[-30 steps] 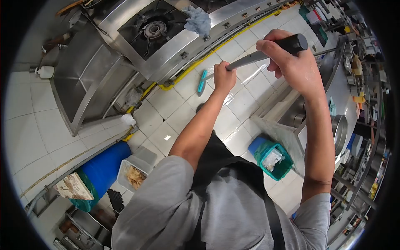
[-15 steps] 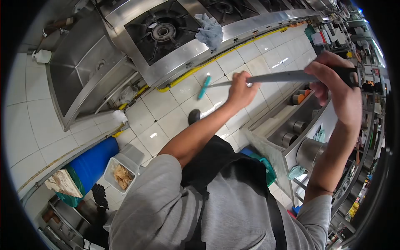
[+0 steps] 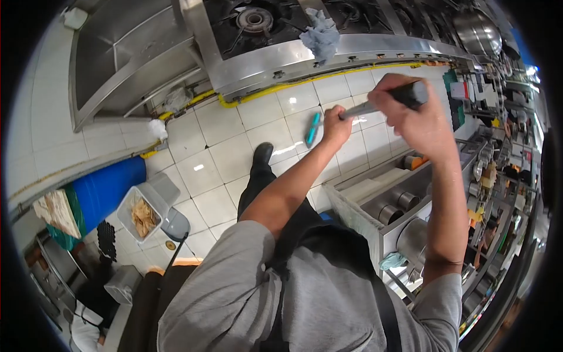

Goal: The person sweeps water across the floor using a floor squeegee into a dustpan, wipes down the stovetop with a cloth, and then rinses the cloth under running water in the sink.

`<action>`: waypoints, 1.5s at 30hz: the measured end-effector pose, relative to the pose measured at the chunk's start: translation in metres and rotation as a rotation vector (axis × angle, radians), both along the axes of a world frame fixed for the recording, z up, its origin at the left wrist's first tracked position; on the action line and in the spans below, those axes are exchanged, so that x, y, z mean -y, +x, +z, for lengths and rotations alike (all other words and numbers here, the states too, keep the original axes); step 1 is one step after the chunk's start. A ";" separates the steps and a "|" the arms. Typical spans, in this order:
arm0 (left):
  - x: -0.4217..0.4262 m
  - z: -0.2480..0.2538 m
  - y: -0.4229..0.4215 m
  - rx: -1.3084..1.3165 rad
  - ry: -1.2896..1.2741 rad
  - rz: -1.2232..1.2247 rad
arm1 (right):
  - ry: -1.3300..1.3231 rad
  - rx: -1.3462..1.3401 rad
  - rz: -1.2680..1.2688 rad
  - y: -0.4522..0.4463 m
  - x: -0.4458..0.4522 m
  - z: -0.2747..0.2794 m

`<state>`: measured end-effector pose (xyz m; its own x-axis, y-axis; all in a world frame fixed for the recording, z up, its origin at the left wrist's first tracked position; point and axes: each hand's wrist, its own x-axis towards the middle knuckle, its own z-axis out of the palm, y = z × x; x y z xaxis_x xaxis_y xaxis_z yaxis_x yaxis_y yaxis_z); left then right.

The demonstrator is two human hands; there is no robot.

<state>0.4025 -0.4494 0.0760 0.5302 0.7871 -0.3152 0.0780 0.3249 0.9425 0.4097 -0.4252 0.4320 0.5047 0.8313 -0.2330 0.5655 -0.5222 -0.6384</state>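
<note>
Both my hands are on the grey pole of a long-handled floor squeegee. Its narrow teal head is down on the white tiled floor, beyond my left hand. My left hand is closed round the lower part of the pole. Higher up, my right hand is wrapped round the pole by its thick black end; it is slightly blurred. The pole is tilted and points away from me. My black boot stands on the tiles left of the head.
A steel stove with a grey rag on its edge runs along the far side, above a yellow pipe. Left are a steel sink, a blue barrel and a bin. A shelf unit with pots stands right. A person is lower left.
My view has shifted, so the stove sits higher. My right hand has come in closer to my left hand in view, and the pole appears shorter. Both hands keep hold of it.
</note>
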 end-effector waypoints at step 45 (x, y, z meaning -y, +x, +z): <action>-0.014 0.065 -0.240 -0.330 0.152 -0.224 | 0.279 0.013 -0.131 -0.189 0.051 0.005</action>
